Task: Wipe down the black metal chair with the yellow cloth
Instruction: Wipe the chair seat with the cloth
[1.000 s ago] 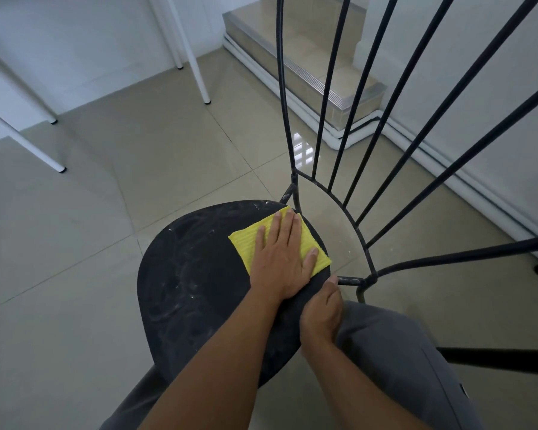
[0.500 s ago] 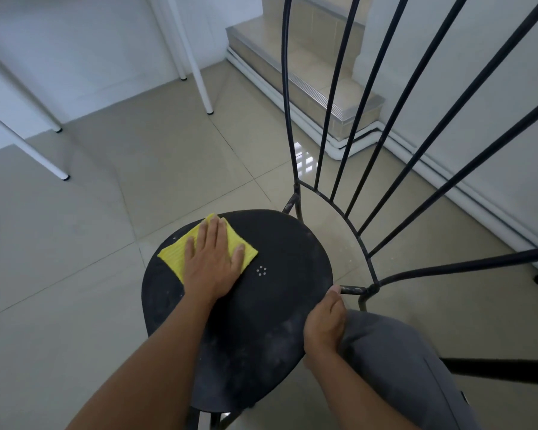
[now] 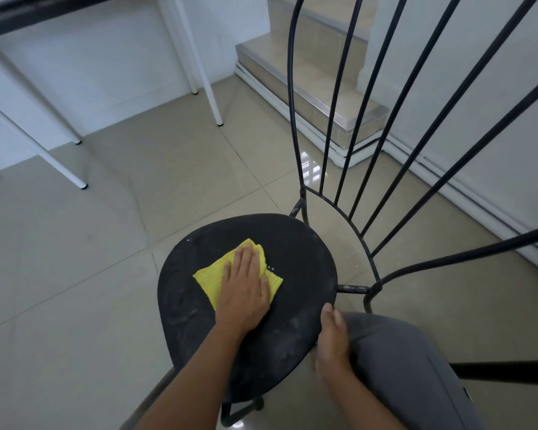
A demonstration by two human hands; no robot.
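A view from above looks down on a black metal chair (image 3: 292, 243) with a rounded seat and a tall back of thin curved bars rising on the right. The seat surface shows pale dusty smears, mostly along its near and left parts.

The left hand (image 3: 244, 293) lies flat on the middle of the seat, palm down, fingers stretched out and close together, pressing a yellow cloth (image 3: 210, 279) against the metal. The cloth is folded and slightly bunched at its far corner; it shows to the left of the hand and at the fingertips, with the rest hidden beneath the palm.

The right hand (image 3: 331, 342) is at the near right edge of the seat, fingers curled around the rim, gripping it. Just beside it, further right, is a knee in grey trousers (image 3: 401, 361).

The chair stands on a glossy beige tiled floor (image 3: 75, 274). On the far left are the slim white legs of a table (image 3: 208, 85). In the far middle, behind the chair back, is a tiled step (image 3: 317, 85) with a metal edge strip, next to a white wall (image 3: 479, 119).

No containers are in view.
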